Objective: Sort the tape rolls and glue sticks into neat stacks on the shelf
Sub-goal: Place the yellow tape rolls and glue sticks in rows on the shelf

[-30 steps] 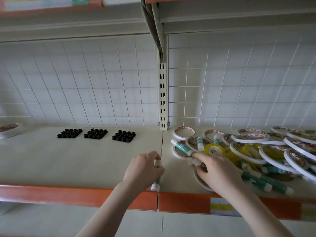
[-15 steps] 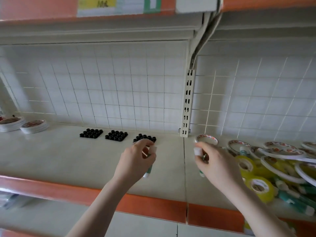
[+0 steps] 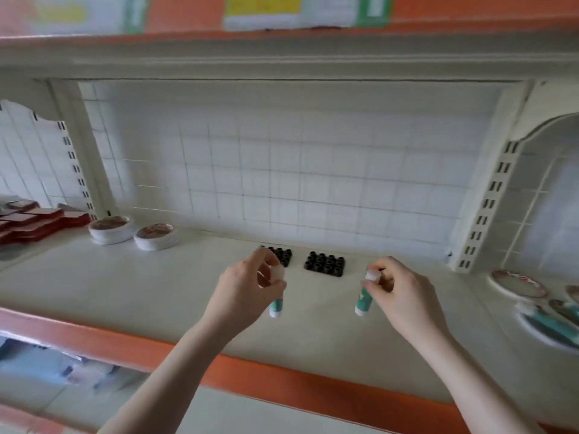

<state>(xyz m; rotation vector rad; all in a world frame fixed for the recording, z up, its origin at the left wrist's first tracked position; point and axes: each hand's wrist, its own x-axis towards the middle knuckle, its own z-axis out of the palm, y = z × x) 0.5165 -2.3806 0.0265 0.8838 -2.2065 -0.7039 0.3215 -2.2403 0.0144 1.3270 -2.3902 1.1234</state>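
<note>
White shelf (image 3: 125, 296) with orange front edge, wire-grid back panel (image 3: 313, 177) behind. At centre, left hand (image 3: 247, 292) pinching a glue stick (image 3: 276, 305) near its white cap, stick hanging upright above the shelf. At 3 o'clock from it, right hand (image 3: 404, 296) pinching a second stick (image 3: 364, 300) likewise. At 12 o'clock from the hands, two black holders (image 3: 325, 264), left one partly hidden. At 10 o'clock, two tape stacks (image 3: 131, 233). At 3 o'clock, loose tape rolls (image 3: 517, 281) and sticks, blurred.
</note>
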